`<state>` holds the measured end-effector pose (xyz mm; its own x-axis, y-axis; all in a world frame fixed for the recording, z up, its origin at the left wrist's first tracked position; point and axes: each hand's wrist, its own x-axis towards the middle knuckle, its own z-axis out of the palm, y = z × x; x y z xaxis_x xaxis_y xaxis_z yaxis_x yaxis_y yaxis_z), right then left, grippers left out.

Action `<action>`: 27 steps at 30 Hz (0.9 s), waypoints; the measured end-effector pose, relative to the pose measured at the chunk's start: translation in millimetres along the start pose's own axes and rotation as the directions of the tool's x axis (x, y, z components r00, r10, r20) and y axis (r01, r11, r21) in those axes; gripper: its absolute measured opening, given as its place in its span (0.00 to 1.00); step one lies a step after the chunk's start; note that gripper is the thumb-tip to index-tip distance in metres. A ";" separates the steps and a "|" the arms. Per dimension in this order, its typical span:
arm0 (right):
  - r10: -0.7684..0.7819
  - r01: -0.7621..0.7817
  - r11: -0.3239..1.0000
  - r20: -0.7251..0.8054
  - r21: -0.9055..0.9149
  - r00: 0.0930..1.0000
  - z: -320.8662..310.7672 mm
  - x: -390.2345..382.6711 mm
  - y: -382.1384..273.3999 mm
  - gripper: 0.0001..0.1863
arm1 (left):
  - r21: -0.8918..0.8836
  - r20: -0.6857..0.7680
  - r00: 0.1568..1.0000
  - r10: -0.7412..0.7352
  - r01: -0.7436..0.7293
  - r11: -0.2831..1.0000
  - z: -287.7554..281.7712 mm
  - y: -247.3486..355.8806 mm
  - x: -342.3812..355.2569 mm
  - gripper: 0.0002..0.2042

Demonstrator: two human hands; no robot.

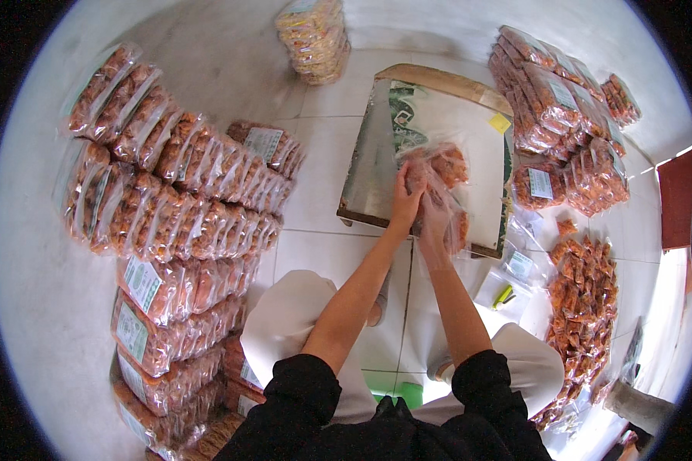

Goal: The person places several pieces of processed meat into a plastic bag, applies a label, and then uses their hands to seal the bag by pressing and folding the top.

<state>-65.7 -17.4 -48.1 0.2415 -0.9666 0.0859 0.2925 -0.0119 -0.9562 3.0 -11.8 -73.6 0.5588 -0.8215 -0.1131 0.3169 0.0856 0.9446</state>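
The person sat or crouched with both arms stretched toward the far side, the left forearm and the right forearm converging from black sleeves gathered near the elbows. The left hand reached slightly farther, its fingers angled away; the right hand was close on its right, fingers hard to make out. How tightly either hand closed was unclear. Pale-trousered knees were spread left and right.

Two hands, one low table, one yellow note, one yellow-green tool and dozens of bags are showing.
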 end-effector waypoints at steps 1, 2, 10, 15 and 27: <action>0.014 -0.019 0.998 -0.086 -0.061 0.996 -10.3 6.2 25.2 0.16 | 0.030 0.009 1.000 0.010 -0.010 0.999 6.3 -0.6 -1.3 0.29; 0.020 -0.031 0.996 -0.122 -0.084 0.992 -8.0 8.5 32.7 0.15 | 0.033 0.004 1.000 0.013 -0.013 0.999 4.4 -1.3 -0.4 0.29; -0.101 0.098 0.994 -0.102 -0.039 0.990 -10.3 37.8 76.3 0.13 | 0.110 0.033 0.995 0.093 -0.096 0.989 1.0 2.8 1.0 0.26; -0.288 0.224 0.751 -0.002 -0.622 0.958 17.8 19.0 24.9 0.14 | 0.115 0.006 0.998 0.058 -0.059 0.992 -6.1 15.5 -3.9 0.25; -0.076 0.174 0.735 0.175 -0.656 0.982 3.4 14.7 0.1 0.22 | 0.234 0.051 0.972 0.231 -0.237 0.943 -3.2 -13.2 12.9 0.25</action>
<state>-59.0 -30.7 -46.0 0.3768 -0.9031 0.2060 -0.3501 -0.3447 -0.8710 8.5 -21.7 -88.5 0.5768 -0.8073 0.1246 -0.0125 0.1437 0.9895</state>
